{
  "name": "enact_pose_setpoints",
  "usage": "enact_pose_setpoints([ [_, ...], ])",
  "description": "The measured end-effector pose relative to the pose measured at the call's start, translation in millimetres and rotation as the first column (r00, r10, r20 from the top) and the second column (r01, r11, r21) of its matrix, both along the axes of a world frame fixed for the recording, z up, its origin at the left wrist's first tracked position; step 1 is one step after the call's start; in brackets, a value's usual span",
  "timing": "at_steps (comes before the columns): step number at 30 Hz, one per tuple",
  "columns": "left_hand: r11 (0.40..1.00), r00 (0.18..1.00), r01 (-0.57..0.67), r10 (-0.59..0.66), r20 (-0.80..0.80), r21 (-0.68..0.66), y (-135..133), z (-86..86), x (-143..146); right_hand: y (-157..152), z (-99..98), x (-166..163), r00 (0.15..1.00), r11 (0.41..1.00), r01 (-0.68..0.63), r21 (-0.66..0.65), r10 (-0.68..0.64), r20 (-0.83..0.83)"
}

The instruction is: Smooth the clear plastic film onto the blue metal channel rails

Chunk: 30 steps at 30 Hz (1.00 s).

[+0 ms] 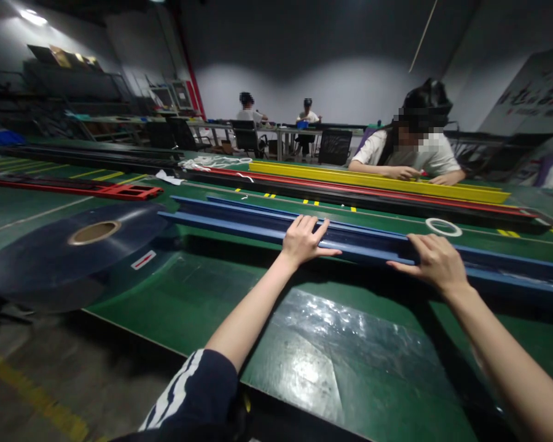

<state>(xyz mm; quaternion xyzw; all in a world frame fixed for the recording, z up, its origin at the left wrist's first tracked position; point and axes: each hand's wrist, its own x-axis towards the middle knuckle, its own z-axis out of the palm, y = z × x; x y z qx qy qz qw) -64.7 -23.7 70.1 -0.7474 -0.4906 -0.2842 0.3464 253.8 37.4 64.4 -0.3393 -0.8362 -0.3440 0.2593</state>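
A long blue rail [239,222] lies across the green table [203,294] in front of me. My left hand [304,240] rests flat on top of the rail with its fingers spread, holding nothing. Further right, my right hand [433,263] lies on the same rail, fingers stretched out along its near edge. A clear plastic sheet [345,344] covers the table surface between my arms.
A large roll of dark film [74,245] lies at the left. A white tape ring [443,227] sits behind the rail. Yellow [350,178] and red [332,187] rails lie beyond, where a seated person [410,153] works. Two more people sit far back.
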Motion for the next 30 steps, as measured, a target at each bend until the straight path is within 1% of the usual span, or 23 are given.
enact_pose_setpoints([
  [4,1.000,1.000,0.001,-0.001,0.016,0.004,-13,-7.0,1,-16,-0.1,1,1.000,1.000,0.004,-0.006,-0.003,0.018],
  [8,1.000,1.000,0.021,-0.021,0.018,0.017,-17,-13.8,1,-29,-3.2,2,1.000,1.000,0.016,-0.019,-0.016,0.022],
  [11,0.999,0.999,0.046,-0.046,0.022,0.000,-19,-19.9,7,-36,-11.2,7,0.999,0.999,0.035,-0.026,-0.034,0.024],
  [15,0.995,0.997,0.072,-0.071,0.019,-0.066,-20,-31.6,15,-43,-28.1,16,0.999,0.997,0.052,-0.064,-0.051,0.017],
  [18,0.989,0.997,0.080,-0.078,0.027,-0.121,-20,-42.3,19,-46,-39.7,20,0.998,0.993,0.057,-0.102,-0.055,0.017],
  [21,0.983,0.997,0.073,-0.069,0.033,-0.166,-19,-52.0,18,-46,-47.2,19,0.998,0.990,0.058,-0.129,-0.057,0.016],
  [26,0.979,0.998,0.061,-0.060,0.011,-0.197,-15,-63.3,10,-43,-53.5,11,0.998,0.978,0.068,-0.199,-0.064,0.024],
  [30,0.974,0.998,0.056,-0.054,0.016,-0.218,-13,-67.8,0,-42,-55.4,-1,0.996,0.962,0.092,-0.257,-0.083,0.045],
])
